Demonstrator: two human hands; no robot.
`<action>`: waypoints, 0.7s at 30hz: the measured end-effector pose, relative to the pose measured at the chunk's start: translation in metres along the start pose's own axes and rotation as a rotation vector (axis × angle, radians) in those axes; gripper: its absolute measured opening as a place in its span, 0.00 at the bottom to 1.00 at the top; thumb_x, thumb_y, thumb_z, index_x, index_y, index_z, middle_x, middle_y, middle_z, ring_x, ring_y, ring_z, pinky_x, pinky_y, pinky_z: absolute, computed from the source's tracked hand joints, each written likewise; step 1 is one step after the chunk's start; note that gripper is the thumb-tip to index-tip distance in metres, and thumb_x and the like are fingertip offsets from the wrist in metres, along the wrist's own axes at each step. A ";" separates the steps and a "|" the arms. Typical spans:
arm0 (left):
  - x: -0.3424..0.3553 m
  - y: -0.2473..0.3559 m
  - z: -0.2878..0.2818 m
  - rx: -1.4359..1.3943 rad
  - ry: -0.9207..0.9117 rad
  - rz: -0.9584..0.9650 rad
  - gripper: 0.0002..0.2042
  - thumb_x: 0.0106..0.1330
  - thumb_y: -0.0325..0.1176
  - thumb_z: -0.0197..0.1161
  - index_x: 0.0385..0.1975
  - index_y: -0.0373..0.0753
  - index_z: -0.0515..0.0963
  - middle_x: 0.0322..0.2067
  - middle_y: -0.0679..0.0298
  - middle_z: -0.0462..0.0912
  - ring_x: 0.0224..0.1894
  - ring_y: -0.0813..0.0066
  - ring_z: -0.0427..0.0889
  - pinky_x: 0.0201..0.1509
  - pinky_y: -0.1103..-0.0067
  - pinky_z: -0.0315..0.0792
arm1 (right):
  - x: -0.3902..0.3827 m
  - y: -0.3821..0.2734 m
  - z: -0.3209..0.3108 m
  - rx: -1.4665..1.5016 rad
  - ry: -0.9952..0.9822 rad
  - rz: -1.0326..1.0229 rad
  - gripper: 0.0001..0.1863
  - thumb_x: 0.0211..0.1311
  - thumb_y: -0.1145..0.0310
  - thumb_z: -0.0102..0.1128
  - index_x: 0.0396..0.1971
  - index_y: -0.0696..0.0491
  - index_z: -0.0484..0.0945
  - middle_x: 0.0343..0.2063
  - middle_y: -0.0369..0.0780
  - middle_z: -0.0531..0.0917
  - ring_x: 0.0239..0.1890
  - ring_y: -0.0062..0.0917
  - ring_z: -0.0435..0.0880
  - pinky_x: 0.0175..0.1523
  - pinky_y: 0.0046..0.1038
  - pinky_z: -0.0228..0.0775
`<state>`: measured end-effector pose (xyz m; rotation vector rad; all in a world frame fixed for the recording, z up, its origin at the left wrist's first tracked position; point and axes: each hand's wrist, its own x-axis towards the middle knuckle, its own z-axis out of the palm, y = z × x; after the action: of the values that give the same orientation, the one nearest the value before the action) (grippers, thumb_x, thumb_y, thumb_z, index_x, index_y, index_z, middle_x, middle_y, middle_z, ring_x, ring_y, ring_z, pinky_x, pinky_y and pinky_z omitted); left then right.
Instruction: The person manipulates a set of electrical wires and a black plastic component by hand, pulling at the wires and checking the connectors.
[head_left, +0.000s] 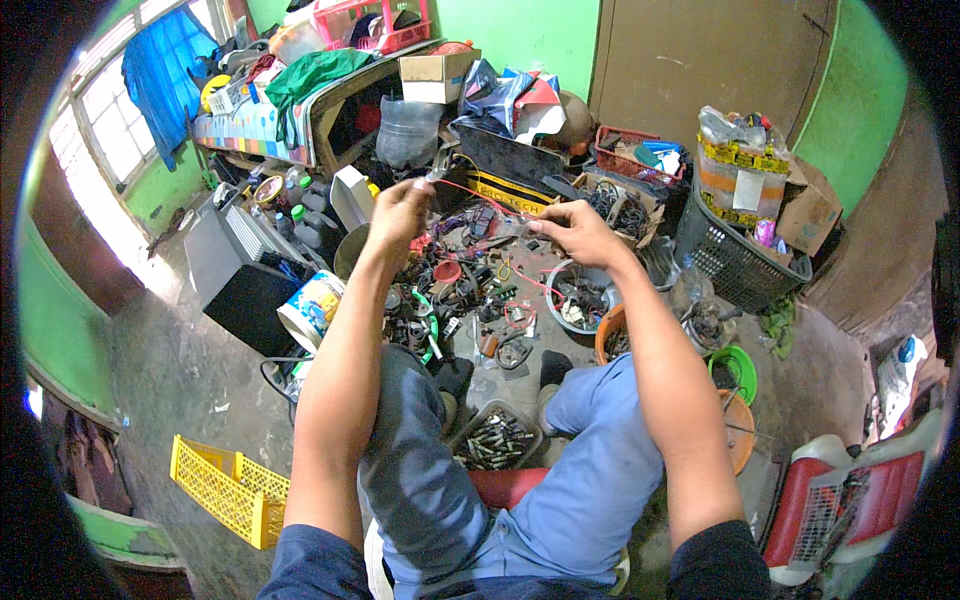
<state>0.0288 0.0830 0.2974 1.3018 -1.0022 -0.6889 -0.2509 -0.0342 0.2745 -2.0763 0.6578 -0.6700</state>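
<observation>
Green walls point(515, 40) are enclosing a cluttered floor point(200, 370) in the head view. Left hand point(402, 212) is pinching one end of a red wire point(480, 196), fingers narrow; a small shiny piece at its fingertips is too unclear to tell. Right hand point(580, 232) is pinching the wire near its other visible end, fingers nearly together. Wire is stretching between both hands above scattered electronic scraps point(490, 295). Yellow crate point(215, 480) is lying at left.

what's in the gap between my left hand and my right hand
A thin red wire spans the stretch between the left hand and right hand, seen in the head view.
</observation>
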 end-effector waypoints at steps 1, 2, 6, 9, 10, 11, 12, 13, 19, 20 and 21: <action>0.004 -0.004 -0.011 -0.127 0.106 -0.001 0.14 0.73 0.42 0.58 0.36 0.36 0.79 0.20 0.75 0.69 0.18 0.86 0.62 0.20 0.83 0.56 | -0.002 -0.006 -0.001 0.026 -0.019 -0.050 0.16 0.66 0.59 0.64 0.38 0.58 0.85 0.23 0.36 0.83 0.26 0.14 0.78 0.28 0.26 0.71; 0.007 -0.008 -0.022 -0.185 0.194 -0.012 0.14 0.73 0.42 0.58 0.36 0.36 0.79 0.19 0.75 0.69 0.18 0.86 0.62 0.20 0.83 0.56 | -0.007 -0.012 -0.003 0.138 -0.067 0.046 0.12 0.66 0.65 0.64 0.36 0.60 0.84 0.22 0.30 0.81 0.24 0.10 0.74 0.28 0.19 0.65; 0.020 -0.019 -0.037 -0.285 0.355 0.075 0.13 0.74 0.39 0.58 0.32 0.36 0.80 0.19 0.74 0.72 0.15 0.85 0.62 0.17 0.83 0.53 | -0.010 0.009 -0.020 -0.030 -0.009 -0.018 0.09 0.63 0.70 0.64 0.36 0.61 0.83 0.25 0.36 0.83 0.30 0.16 0.80 0.38 0.23 0.73; 0.024 -0.019 -0.037 -0.214 0.353 0.205 0.14 0.74 0.38 0.57 0.32 0.35 0.81 0.20 0.73 0.74 0.17 0.85 0.65 0.19 0.83 0.59 | -0.002 0.013 -0.019 -0.324 0.180 -0.201 0.09 0.59 0.73 0.65 0.38 0.61 0.83 0.28 0.41 0.85 0.30 0.22 0.83 0.41 0.27 0.76; 0.023 -0.018 -0.037 -0.199 0.392 0.175 0.12 0.73 0.38 0.59 0.34 0.36 0.82 0.21 0.71 0.75 0.19 0.83 0.68 0.22 0.82 0.62 | 0.003 0.011 -0.018 -0.397 0.223 -0.295 0.12 0.55 0.76 0.65 0.40 0.61 0.83 0.31 0.45 0.86 0.33 0.27 0.85 0.43 0.30 0.77; 0.021 -0.017 -0.037 -0.184 0.430 0.145 0.11 0.72 0.38 0.61 0.36 0.36 0.82 0.22 0.69 0.77 0.21 0.81 0.71 0.25 0.82 0.66 | 0.003 0.009 -0.015 -0.343 0.213 -0.215 0.12 0.56 0.75 0.65 0.40 0.61 0.83 0.31 0.44 0.87 0.33 0.26 0.85 0.43 0.31 0.77; 0.018 -0.019 -0.038 -0.170 0.474 0.115 0.10 0.70 0.37 0.62 0.38 0.36 0.82 0.24 0.67 0.79 0.23 0.78 0.75 0.28 0.81 0.69 | 0.003 0.004 -0.012 -0.291 0.198 -0.137 0.12 0.56 0.75 0.66 0.40 0.61 0.83 0.32 0.44 0.87 0.33 0.26 0.85 0.42 0.31 0.77; 0.016 -0.021 -0.037 0.074 0.515 0.200 0.10 0.68 0.37 0.64 0.40 0.37 0.82 0.26 0.65 0.80 0.27 0.74 0.77 0.33 0.78 0.71 | 0.002 0.000 -0.008 -0.238 0.183 -0.060 0.11 0.56 0.75 0.66 0.40 0.61 0.83 0.32 0.44 0.87 0.33 0.26 0.85 0.42 0.31 0.77; 0.000 0.000 0.009 0.676 0.131 0.573 0.24 0.57 0.40 0.71 0.53 0.38 0.77 0.49 0.51 0.81 0.54 0.54 0.78 0.61 0.66 0.68 | 0.002 -0.008 0.006 -0.200 0.230 -0.120 0.14 0.53 0.63 0.72 0.37 0.55 0.87 0.30 0.46 0.87 0.32 0.30 0.88 0.41 0.30 0.77; -0.006 0.000 0.021 0.683 0.028 0.688 0.25 0.59 0.40 0.71 0.54 0.36 0.77 0.47 0.49 0.83 0.52 0.52 0.80 0.60 0.67 0.70 | 0.004 -0.010 0.011 -0.166 0.214 -0.135 0.15 0.53 0.62 0.73 0.37 0.54 0.87 0.30 0.46 0.88 0.32 0.30 0.88 0.41 0.30 0.77; -0.009 -0.001 0.034 0.647 -0.059 0.840 0.25 0.61 0.40 0.69 0.56 0.36 0.75 0.47 0.49 0.83 0.50 0.52 0.81 0.58 0.68 0.71 | 0.004 -0.011 0.016 -0.134 0.203 -0.147 0.15 0.53 0.61 0.73 0.38 0.54 0.87 0.30 0.45 0.88 0.31 0.30 0.88 0.41 0.30 0.77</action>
<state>-0.0051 0.0754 0.2938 1.2235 -1.7486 0.2727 -0.2351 -0.0226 0.2770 -2.2149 0.6828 -0.9527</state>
